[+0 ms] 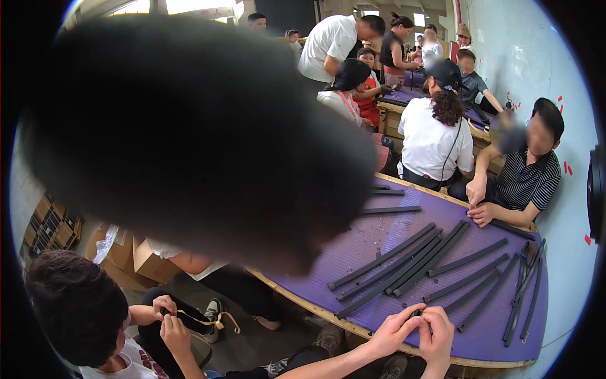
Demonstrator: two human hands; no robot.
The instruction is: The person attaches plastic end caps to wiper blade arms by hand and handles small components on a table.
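Note:
Near the front edge of the purple table, my left hand (394, 333) and my right hand (437, 333) meet with fingertips pinched together. Between them is a small black piece (416, 312), mostly covered by my fingers; its kind is too small to make out. Just beyond my hands, several long black strips (466, 278) lie across the tabletop, some side by side. A tight group of longer black strips (404, 262) slants away toward the far side. At the right end more strips (533, 294) lie crossed over each other.
The purple-covered table (328, 259) has a wooden rim. A large dark blurred shape (189, 139) hides much of the upper left. A co-worker in a striped shirt (527, 180) works at the far right; another person (76, 316) sits left, handling a tan strip. Cardboard boxes (151, 262) stand behind.

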